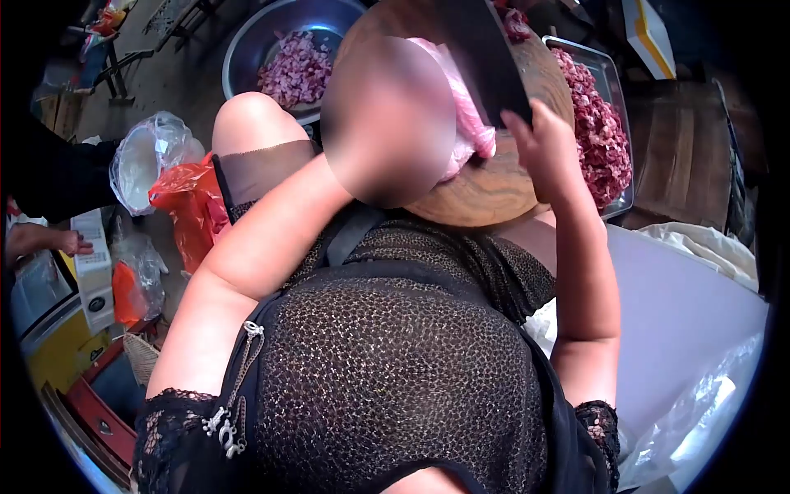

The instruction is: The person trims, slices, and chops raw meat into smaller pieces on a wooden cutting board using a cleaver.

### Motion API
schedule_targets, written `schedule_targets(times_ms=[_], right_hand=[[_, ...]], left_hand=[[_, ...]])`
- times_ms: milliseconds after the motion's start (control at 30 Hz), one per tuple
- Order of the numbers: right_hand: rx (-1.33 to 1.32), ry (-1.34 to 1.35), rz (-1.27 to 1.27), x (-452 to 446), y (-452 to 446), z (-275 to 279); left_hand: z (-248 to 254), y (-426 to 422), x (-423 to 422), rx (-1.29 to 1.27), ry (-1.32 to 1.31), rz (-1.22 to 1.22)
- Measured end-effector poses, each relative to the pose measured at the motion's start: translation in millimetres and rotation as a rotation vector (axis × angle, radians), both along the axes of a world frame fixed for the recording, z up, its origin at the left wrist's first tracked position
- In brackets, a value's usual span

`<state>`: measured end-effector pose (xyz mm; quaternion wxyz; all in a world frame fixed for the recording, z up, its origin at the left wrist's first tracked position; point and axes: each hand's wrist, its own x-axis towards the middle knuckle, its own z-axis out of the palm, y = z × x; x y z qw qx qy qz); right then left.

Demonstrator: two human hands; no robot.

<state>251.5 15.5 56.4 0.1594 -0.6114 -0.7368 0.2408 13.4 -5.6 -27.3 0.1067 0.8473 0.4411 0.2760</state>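
The pink raw meat slab (469, 119) lies on your round brown wooden board (485, 198), slanting lengthwise away from you, short of the near edge. Your right hand (546, 146) grips a broad dark cleaver (491, 66), blade pointing away; your blurred left hand (387, 123) is unreadable.

Upper centre: round brown wooden chopping board (481, 200), raw pink meat slab (471, 115) on it, broad dark cleaver (485, 62) to the slab's right | upper left of centre: round silver metal basin (245, 51), chopped pink meat (296, 72) inside | upper right: rectangular metal tray (607, 72) beside the board, chopped red meat (602, 144) in it | left, over there: red plastic bag (191, 206), clear plastic bag (169, 138) just above
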Motion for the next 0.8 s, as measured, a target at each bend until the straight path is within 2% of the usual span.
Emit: schedule_targets(times_ms=[100, 167, 300, 467, 733, 767, 800], right_hand=[[0.047, -0.204, 0.103, 13.9, -34.5, -1.3], [0.041, -0.398, 0.160, 19.4, -49.2, -10.2], [0.060, -0.550, 0.150, 30.2, -54.7, -31.9], [0.081, -0.511, 0.198, 27.2, -60.2, -30.8], [-0.111, -0.583, 0.268, 5.5, -31.0, -27.5], [-0.087, -0.467, 0.264, -4.3, -26.0, -28.0], [-0.097, -0.465, 0.257, -18.0, -17.7, -31.3]], left_hand=[[-18.6, -19.6, 29.1, -0.064, 0.003, -0.112], [-28.0, -28.0, 30.7, -0.053, 0.217, -0.070], [-33.4, -26.2, 31.5, 0.003, 0.175, -0.072], [-34.8, -26.2, 28.0, 0.020, 0.152, -0.104], [-37.3, -25.6, 28.6, -0.060, 0.096, -0.082], [-39.7, -24.2, 29.0, -0.039, 0.074, -0.105], [-40.9, -24.0, 30.2, -0.016, 0.051, -0.127]])
